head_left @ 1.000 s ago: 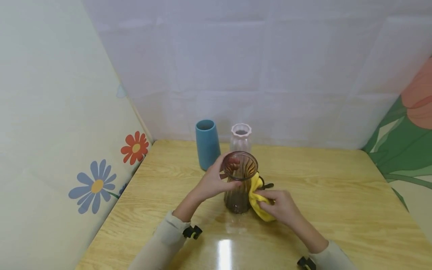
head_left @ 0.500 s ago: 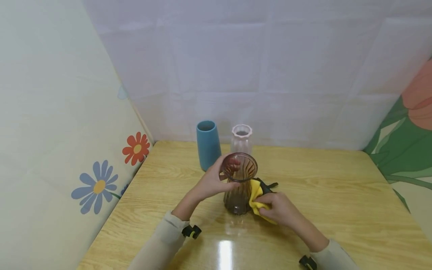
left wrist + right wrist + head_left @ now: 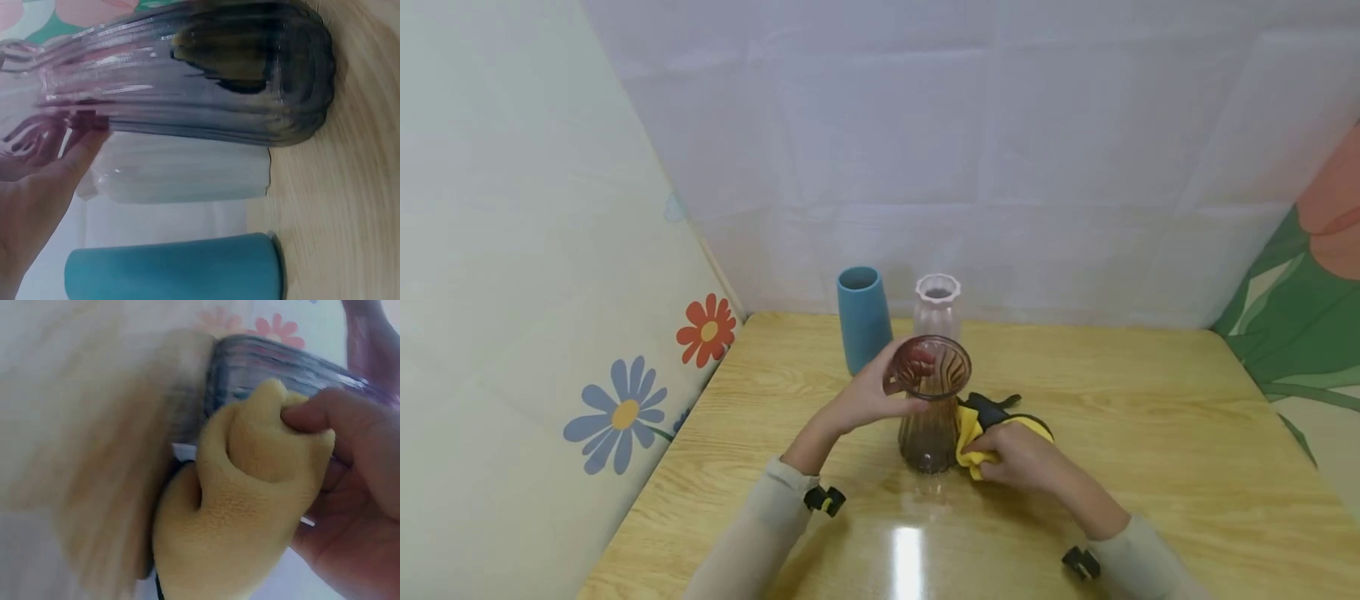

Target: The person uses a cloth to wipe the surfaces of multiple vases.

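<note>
A ribbed glass vase (image 3: 928,442), purplish at the rim and smoky grey lower down, stands upright on the table. My left hand (image 3: 876,392) grips it just below the flared rim, thumb in front and fingers behind. At the vase's lower right side, my right hand (image 3: 1018,454) pinches a bunched yellow cloth (image 3: 967,433) with a dark backing and edging. In the right wrist view the folded cloth (image 3: 250,487) sits between thumb and fingers, right at the vase wall (image 3: 269,365). Through the glass in the left wrist view, the cloth shows as a yellow-and-dark patch.
A tall blue vase (image 3: 863,321) stands behind my left hand. Directly behind the glass vase is a pale pink vase (image 3: 937,312) with a scalloped rim, partly hidden. The wooden table (image 3: 1150,433) meets a white-draped wall (image 3: 880,150) at the back.
My right hand keeps the cloth at the vase's lower side and has turned, shifting slightly right. More of the cloth's dark side shows now. The left hand stays on the vase.
</note>
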Motion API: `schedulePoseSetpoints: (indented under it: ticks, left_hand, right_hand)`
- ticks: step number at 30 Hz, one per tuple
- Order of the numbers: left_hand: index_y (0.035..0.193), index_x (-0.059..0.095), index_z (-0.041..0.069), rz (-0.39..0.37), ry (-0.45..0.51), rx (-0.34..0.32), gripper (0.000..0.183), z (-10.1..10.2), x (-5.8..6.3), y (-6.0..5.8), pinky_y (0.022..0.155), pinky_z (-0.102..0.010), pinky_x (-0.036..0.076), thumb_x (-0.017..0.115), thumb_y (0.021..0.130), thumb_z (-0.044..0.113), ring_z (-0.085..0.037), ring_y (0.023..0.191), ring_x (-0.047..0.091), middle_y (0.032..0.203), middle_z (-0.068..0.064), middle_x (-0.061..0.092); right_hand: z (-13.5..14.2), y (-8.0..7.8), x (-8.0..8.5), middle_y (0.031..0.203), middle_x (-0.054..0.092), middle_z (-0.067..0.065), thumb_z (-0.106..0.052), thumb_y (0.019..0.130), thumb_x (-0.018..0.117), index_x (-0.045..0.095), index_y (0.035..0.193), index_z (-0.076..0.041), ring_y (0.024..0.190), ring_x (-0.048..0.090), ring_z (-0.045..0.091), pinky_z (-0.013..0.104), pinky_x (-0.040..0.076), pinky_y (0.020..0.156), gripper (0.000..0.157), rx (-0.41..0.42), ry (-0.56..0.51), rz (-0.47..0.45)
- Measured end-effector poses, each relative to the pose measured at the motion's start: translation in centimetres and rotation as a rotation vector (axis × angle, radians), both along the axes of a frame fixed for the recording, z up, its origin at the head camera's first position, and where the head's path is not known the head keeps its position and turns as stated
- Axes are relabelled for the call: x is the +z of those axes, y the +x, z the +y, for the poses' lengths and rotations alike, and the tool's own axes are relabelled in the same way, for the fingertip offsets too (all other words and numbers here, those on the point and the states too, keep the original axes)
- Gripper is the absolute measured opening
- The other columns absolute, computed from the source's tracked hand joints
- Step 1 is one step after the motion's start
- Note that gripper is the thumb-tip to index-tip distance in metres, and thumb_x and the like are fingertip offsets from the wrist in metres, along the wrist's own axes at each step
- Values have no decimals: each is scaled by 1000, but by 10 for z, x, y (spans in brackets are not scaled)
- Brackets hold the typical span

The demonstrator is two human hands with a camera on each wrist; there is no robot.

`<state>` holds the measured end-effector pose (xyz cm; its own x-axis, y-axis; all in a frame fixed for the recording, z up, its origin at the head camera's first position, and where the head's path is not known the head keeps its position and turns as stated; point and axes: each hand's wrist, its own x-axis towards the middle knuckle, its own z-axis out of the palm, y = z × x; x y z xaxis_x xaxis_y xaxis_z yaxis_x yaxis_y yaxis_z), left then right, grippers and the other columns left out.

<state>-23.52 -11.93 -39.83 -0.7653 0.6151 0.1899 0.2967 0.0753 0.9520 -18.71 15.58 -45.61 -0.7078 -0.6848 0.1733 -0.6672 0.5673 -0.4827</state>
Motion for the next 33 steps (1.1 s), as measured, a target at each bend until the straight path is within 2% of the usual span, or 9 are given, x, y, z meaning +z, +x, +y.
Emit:
schedulePoseSetpoints:
  ticks: [3, 6, 10, 12, 15, 18, 23, 27, 33]
  left_hand:
    - [156, 30, 19, 11, 14, -62, 96, -3, -1, -8, 111, -45, 44, 85, 82, 40, -28, 137, 48, 148, -11, 48]
    - [156, 29, 16, 31, 21, -126, 96, -4, 0, -15, 111, -46, 43, 85, 82, 39, -29, 136, 49, 147, -14, 50]
    - [159, 25, 14, 32, 17, -188, 96, -7, 4, -21, 113, -46, 41, 85, 84, 28, -30, 138, 47, 150, -14, 48]
    - [161, 18, 14, 23, 6, -181, 104, -9, 5, -21, 116, -45, 38, 85, 84, 28, -29, 141, 44, 153, -13, 44]
    - [164, 6, 16, 13, 9, -103, 118, -10, 5, -14, 118, -45, 35, 87, 81, 37, -29, 144, 41, 156, -13, 40]
    - [163, 2, 16, 9, 27, -3, 125, -8, 1, 0, 118, -49, 33, 89, 77, 42, -31, 146, 37, 158, -14, 37]
    - [162, 10, 13, 14, 39, 169, 118, 6, -6, 22, 118, -54, 31, 90, 78, 29, -32, 147, 33, 160, -14, 33]
    - [158, 21, 7, 15, 82, 304, 108, 18, -7, 30, 117, -55, 33, 90, 76, 17, -34, 143, 41, 154, -17, 42]
    - [153, 30, 5, 29, 96, 367, 98, 26, -5, 34, 114, -52, 38, 90, 76, 12, -33, 135, 50, 147, -16, 49]
  right_hand:
    - [10, -3, 9, 95, 77, -1, -8, 85, 71, 80, 108, -13, 63, 53, 0, 23, 50, 59, 24, -48, -61, -108]
    - [24, -4, 24, 99, 77, 6, -11, 90, 72, 78, 113, -10, 57, 48, 2, 21, 46, 53, 23, -170, -178, -151]
    - [36, -2, 49, 106, 76, 15, -21, 94, 73, 75, 119, -5, 73, 63, 6, 23, 54, 62, 30, -365, -376, -196]
    - [38, 0, 59, 110, 74, 17, -24, 95, 73, 72, 123, -3, 80, 68, 10, 25, 58, 67, 35, -430, -496, -251]
    - [36, 3, 70, 109, 75, 15, -25, 96, 72, 69, 127, 0, 83, 71, 13, 27, 60, 70, 40, -475, -655, -300]
    - [29, 4, 73, 102, 76, 2, -18, 96, 72, 67, 126, 5, 82, 71, 13, 28, 61, 70, 39, -460, -784, -273]
    - [13, -1, 65, 101, 75, -12, -10, 94, 73, 67, 124, 8, 84, 72, 10, 26, 61, 70, 35, -433, -892, -218]
    - [1, -4, 57, 107, 76, 4, -10, 95, 72, 68, 124, 6, 85, 72, 11, 27, 61, 72, 34, -427, -909, -233]
    - [-10, -4, 52, 116, 70, 26, -9, 95, 71, 67, 126, 5, 87, 71, 10, 26, 60, 77, 35, -451, -923, -293]
